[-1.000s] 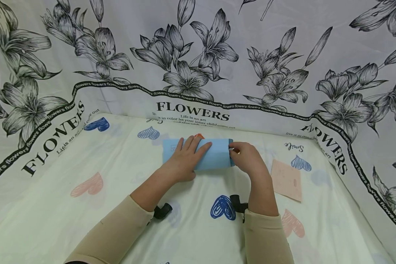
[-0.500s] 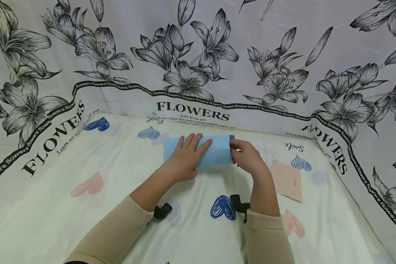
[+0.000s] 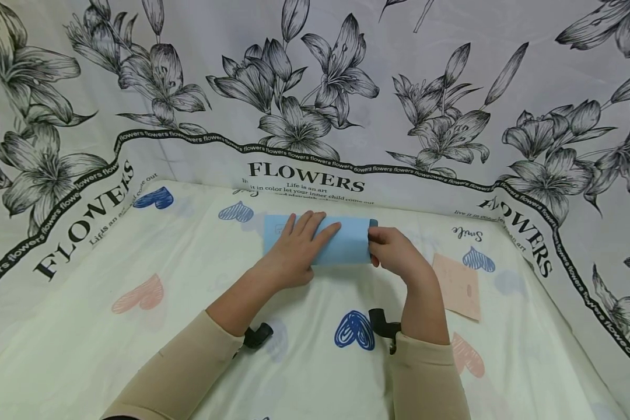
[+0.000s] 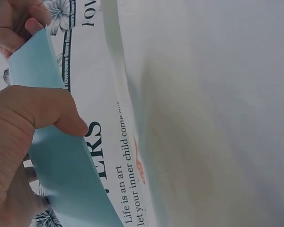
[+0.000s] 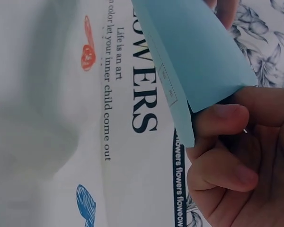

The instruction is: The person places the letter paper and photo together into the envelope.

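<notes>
A slim light blue cardboard box point(image 3: 349, 245), with a darker blue right edge, is held lengthwise near the back of the cloth. My left hand point(image 3: 294, 251) holds its left half, fingers spread over the face and the thumb at the lower edge. With thumb and fingers my right hand point(image 3: 397, 251) pinches the right end. In the right wrist view that end of the box point(image 5: 199, 52) gapes, and the fingertips point(image 5: 227, 118) are at its edge. A narrow panel with a small printed label point(image 5: 168, 85) runs along one side. The inside of the box cannot be seen.
A pale pink square of paper or card point(image 3: 457, 287) lies flat to the right of my right wrist. The cream cloth point(image 3: 189, 350) is printed with hearts. Behind it a white flower-printed curtain point(image 3: 304, 76) rises and wraps round both sides.
The box has shifted slightly right and up, now covering an orange mark that showed above its top edge. My right hand has moved a little right with its end; the left keeps its hold.
</notes>
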`<state>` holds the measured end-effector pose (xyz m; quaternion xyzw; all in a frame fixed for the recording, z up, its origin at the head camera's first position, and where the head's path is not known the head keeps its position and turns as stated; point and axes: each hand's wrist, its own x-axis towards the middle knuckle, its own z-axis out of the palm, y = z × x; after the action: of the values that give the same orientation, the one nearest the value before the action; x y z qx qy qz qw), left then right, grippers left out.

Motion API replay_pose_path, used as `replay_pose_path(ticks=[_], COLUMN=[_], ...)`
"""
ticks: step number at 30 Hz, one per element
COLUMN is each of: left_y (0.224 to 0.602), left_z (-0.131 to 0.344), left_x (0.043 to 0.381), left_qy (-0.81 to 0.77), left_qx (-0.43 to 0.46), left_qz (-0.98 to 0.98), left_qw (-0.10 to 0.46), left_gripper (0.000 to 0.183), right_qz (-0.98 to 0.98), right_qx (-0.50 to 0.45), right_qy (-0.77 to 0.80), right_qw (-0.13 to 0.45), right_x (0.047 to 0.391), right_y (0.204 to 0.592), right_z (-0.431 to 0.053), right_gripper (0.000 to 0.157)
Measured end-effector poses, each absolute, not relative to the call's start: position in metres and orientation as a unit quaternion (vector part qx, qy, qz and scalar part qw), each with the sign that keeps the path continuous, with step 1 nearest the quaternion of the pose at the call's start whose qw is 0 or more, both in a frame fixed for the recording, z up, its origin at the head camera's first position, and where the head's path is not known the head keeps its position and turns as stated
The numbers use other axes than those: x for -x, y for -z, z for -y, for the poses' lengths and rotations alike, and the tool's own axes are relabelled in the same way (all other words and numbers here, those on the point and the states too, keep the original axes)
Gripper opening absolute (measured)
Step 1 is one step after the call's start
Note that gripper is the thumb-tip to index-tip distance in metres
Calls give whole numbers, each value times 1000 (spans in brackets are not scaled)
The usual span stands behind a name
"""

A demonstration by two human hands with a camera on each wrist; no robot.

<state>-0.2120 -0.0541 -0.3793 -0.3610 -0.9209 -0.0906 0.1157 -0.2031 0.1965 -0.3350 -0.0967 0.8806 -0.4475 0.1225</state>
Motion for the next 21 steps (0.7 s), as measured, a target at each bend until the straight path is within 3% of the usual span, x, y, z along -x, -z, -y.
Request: replay_pose_path(ticks=[21], left_y=[381], left_z=[51], left_x=[213], left_qy=[82], left_qx=[424], left_qz=[887], left_qw=[165], left_gripper=[99], right_qz=[-843], right_qx=[96], right_qy=[494], right_qw=[191], right_x=[196], right_y=[333], right_z=[-205], right_gripper=[35])
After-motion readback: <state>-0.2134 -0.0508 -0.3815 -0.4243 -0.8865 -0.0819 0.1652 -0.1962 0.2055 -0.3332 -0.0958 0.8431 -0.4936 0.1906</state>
